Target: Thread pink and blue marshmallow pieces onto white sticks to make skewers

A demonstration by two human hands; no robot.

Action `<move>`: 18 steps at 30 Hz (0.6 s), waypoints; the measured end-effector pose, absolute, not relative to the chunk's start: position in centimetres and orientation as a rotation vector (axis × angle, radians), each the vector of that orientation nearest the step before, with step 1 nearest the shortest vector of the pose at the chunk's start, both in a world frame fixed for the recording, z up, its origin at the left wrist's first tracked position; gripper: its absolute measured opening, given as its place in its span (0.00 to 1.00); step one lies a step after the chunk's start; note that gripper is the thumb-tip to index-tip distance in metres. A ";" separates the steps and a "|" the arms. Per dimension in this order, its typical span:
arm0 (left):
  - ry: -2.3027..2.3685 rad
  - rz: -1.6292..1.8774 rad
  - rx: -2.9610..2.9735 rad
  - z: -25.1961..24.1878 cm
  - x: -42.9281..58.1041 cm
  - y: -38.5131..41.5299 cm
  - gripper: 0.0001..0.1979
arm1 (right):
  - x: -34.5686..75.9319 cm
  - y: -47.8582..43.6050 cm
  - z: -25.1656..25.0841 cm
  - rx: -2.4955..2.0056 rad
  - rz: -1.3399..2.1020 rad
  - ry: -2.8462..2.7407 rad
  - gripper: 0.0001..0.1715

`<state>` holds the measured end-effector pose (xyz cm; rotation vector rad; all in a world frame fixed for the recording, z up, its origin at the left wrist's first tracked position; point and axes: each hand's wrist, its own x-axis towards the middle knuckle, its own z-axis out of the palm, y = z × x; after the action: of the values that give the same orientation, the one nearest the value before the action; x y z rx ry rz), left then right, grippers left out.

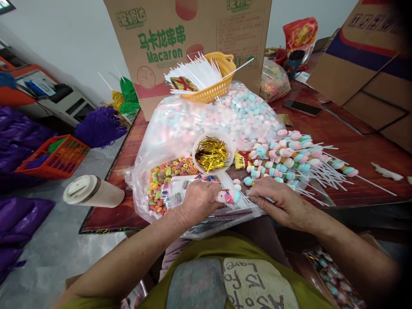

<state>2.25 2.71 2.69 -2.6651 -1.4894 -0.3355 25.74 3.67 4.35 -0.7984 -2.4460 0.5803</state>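
Note:
My left hand (202,198) is closed at the front of the table. At its fingertips is a pink, white and blue marshmallow piece (232,197), with a red-dotted white patch beside it that may be a printed wrapper. My right hand (276,198) is just to the right, thumb and fingers pinched together; what they hold is hidden. White sticks (240,206) lie beneath and between the hands. Close to the right hand is a pile of marshmallow skewers (289,156). Printed clear wrappers (175,189) lie by the left hand, over colourful candy rings (174,167).
A round tub (194,155) of gold twist ties stands on a large bag of marshmallows (257,113). Behind are a yellow basket (209,92) of white sticks and a carton (206,25). A lidded cup (107,194) is at the left edge, a phone (302,108) at right.

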 end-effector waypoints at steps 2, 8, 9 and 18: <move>-1.385 -0.491 -2.516 2.7 2.1 2.7 0.13 | 25.6 3.6 4.6 -0.883 0.600 -2.426 0.14; -1.207 -0.551 -2.287 3.4 1.3 2.7 0.13 | 25.6 3.3 4.9 -1.153 0.967 -2.218 0.19; -1.213 -0.528 -2.285 3.5 1.3 2.7 0.14 | 25.6 3.3 4.7 -1.179 1.036 -2.173 0.19; -1.351 -0.335 -2.578 3.0 3.5 3.4 0.08 | 23.7 2.7 3.2 -1.082 0.706 -2.352 0.16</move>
<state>3.46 3.43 2.96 -2.5779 -1.3508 -0.3345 23.74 2.74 3.15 -1.0820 -2.3515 0.7060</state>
